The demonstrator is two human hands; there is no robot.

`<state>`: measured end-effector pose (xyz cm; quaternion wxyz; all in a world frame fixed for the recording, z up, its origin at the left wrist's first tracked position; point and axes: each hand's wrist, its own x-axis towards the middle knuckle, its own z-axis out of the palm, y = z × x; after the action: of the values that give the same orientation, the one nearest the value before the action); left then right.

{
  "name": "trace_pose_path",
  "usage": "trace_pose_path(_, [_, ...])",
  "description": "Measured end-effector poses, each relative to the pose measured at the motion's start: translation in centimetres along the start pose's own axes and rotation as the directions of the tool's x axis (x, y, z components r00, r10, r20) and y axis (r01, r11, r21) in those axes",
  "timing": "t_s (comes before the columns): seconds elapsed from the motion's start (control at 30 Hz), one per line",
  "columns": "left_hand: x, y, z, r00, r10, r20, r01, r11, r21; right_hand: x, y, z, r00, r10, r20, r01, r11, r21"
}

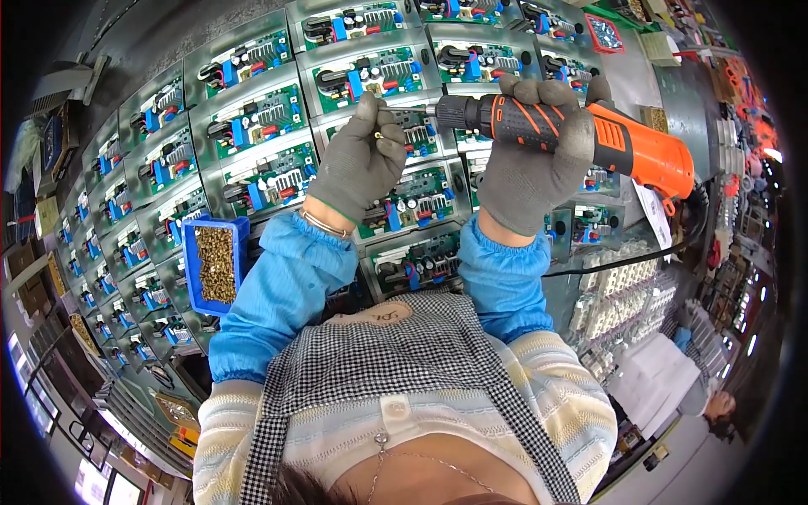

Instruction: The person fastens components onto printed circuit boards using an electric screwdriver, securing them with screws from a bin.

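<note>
My right hand (539,160), in a grey glove, is wrapped round an orange and black electric screwdriver (623,143). The tool lies nearly level, its thin bit pointing left. Close to the bit's tip is my left hand (360,160), also gloved, with thumb and fingers pinched together. A tiny brass-coloured screw (379,135) shows at those fingers. Under both hands spread rows of metal trays holding green circuit boards (252,118), each with blue, red and black parts and a finned heat sink. My left hand and the tool partly cover the boards below.
Left of my left forearm stands a blue bin (195,278) of small brass-coloured screws. A black cable (614,264) runs from the right. White connector-like parts (619,290) lie in rows at the right. A red bin (604,34) sits far right; another person (720,406) is at lower right.
</note>
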<state>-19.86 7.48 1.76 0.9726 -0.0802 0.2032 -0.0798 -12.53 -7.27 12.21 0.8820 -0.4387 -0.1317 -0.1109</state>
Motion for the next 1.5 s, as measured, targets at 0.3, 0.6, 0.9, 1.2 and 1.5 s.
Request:
trace_pose_path(0.3, [2.0,0.8,0.4,0.995,0.074,0.060,-0.079,0.994,0.076,2.0,1.7,0.3,0.990,0.000,-0.142,0.007,0.999,0.049])
trace_pose_path(0.6, [1.3,5.3,5.1,0.765,0.643,0.040,-0.164,0.135,0.977,3.9,4.0,-2.1,0.997,-0.057,0.060,0.078,0.898,-0.433])
trace_pose_path(0.9, [4.6,7.8,5.4,0.850,0.445,0.281,0.429,-0.895,0.122,4.5,6.3,-2.1,0.987,0.015,0.159,0.071,0.848,-0.525])
trace_pose_path(1.2, [4.3,9.8,4.4,0.910,0.268,0.316,0.251,-0.963,0.096,3.8,5.8,-1.0,0.993,0.023,0.115,0.041,0.850,-0.525])
trace_pose_path(1.5, [4.4,9.5,5.0,0.921,0.273,0.276,0.256,-0.962,0.094,5.8,6.1,-1.2,0.934,0.197,0.296,-0.012,0.850,-0.527])
